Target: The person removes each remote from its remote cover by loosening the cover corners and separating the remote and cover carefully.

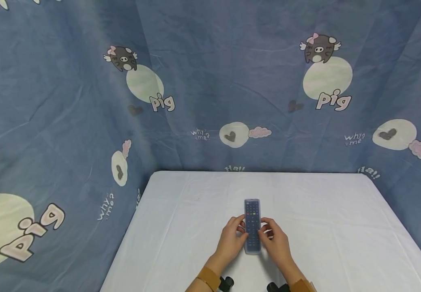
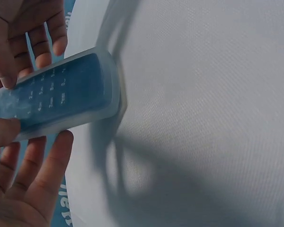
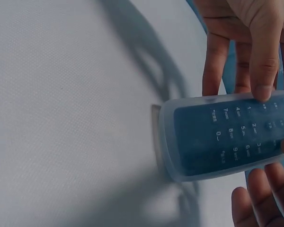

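A dark blue remote control (image 1: 252,227) in a clear, frosted sleeve is held between both hands, its keypad facing up. My left hand (image 1: 230,239) grips its left edge, thumb on the front side and fingers beneath. On the opposite edge my right hand (image 1: 276,243) holds it the same way. In the left wrist view the sleeve's rounded end (image 2: 111,87) extends over the white cloth with a shadow beside it. The number keys show through the sleeve on the remote control (image 3: 227,132) in the right wrist view. The remote's underside is hidden.
A white cloth (image 1: 181,227) covers the table under the hands. Blue fabric (image 1: 210,81) printed with pigs and words hangs behind and along the sides. Tan bands with black devices (image 1: 226,283) are worn on the wrists.
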The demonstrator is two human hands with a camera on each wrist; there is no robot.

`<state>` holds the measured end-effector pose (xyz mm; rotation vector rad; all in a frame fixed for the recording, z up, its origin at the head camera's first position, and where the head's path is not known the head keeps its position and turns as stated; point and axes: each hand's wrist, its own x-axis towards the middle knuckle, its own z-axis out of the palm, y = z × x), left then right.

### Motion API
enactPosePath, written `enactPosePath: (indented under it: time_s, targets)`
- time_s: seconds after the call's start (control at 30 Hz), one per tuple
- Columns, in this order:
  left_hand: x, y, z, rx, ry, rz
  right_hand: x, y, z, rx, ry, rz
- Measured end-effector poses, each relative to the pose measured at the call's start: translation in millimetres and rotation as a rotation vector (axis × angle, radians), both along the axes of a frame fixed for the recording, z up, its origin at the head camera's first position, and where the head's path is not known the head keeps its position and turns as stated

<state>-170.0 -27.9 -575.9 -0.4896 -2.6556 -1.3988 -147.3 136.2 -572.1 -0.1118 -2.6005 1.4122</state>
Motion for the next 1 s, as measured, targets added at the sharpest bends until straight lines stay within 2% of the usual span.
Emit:
enactPosePath:
  time_s: [0.33,0.6,0.8,1.0]
  targets:
    - [0.1,-0.8,2.5,0.006,0.035,-0.005,0.1,0.9,0.0,-0.058,0.044,-0.010]
    - [-2.0,-4.0,3.7,0.038,0.042,-0.004,0.8,0.2,3.5,-0.018,0.020,-0.018]
    - [-3.8,-5.1,6.5,0.052,0.064,0.020,-1.1,-0.4,5.4,-0.010,0.033,-0.020]
    - [-2.7,-5.9,7.2,0.084,0.030,0.026,-2.3,-1.2,5.9,0.008,0.054,-0.019]
